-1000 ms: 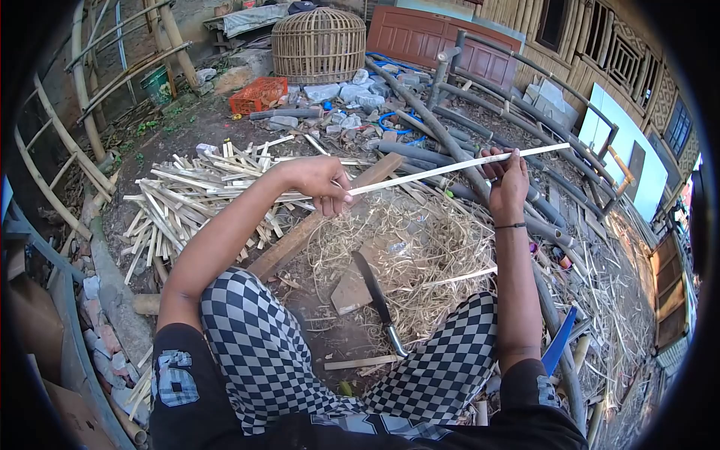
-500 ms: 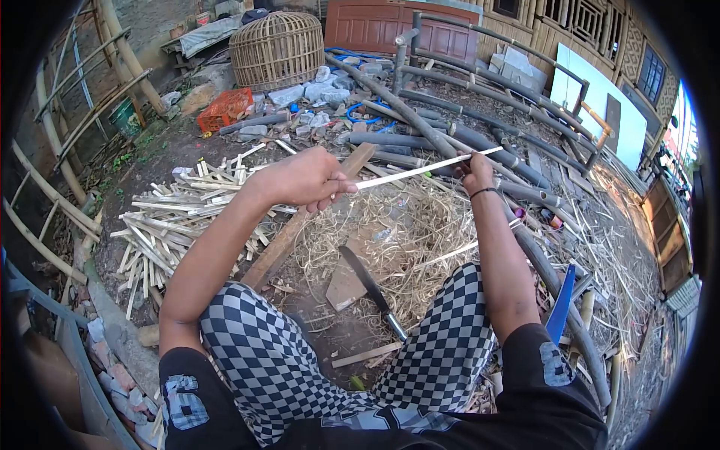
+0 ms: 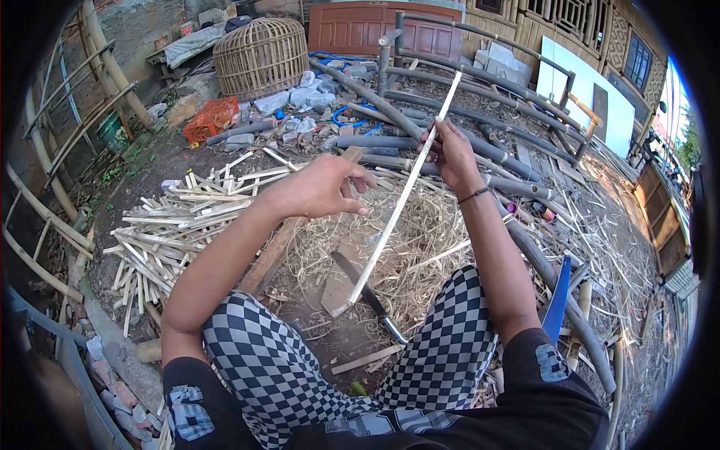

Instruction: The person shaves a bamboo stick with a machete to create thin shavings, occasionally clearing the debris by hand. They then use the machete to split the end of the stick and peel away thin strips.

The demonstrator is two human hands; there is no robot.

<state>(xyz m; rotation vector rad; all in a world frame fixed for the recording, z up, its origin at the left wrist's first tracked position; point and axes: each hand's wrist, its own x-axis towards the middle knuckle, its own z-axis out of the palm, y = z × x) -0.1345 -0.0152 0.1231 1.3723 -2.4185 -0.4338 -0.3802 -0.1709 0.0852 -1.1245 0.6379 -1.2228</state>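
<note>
A long pale bamboo strip (image 3: 401,202) slants from the upper right down to the left, its lower end over the ground between my knees. Near its upper part, my right hand (image 3: 451,154) grips it between thumb and fingers. My left hand (image 3: 330,187) hovers to the left of the strip, empty, with thumb and fingers apart. Below the strip lies a machete (image 3: 367,291) with a dark blade, partly over a flat brown board (image 3: 341,281). Curly shavings (image 3: 435,232) surround the board. A wooden beam (image 3: 271,259) runs beneath my left forearm.
Many cut sticks (image 3: 180,225) are heaped at the left. A blue saw (image 3: 556,307) is by my right knee. Behind are dark bamboo poles (image 3: 517,165), an orange crate (image 3: 212,120), rubble (image 3: 300,96) and a woven bamboo cage (image 3: 260,56).
My left hand has let go of the strip and opened. The strip has swung from nearly level to steeply slanted, and my right hand has moved slightly up and left with it.
</note>
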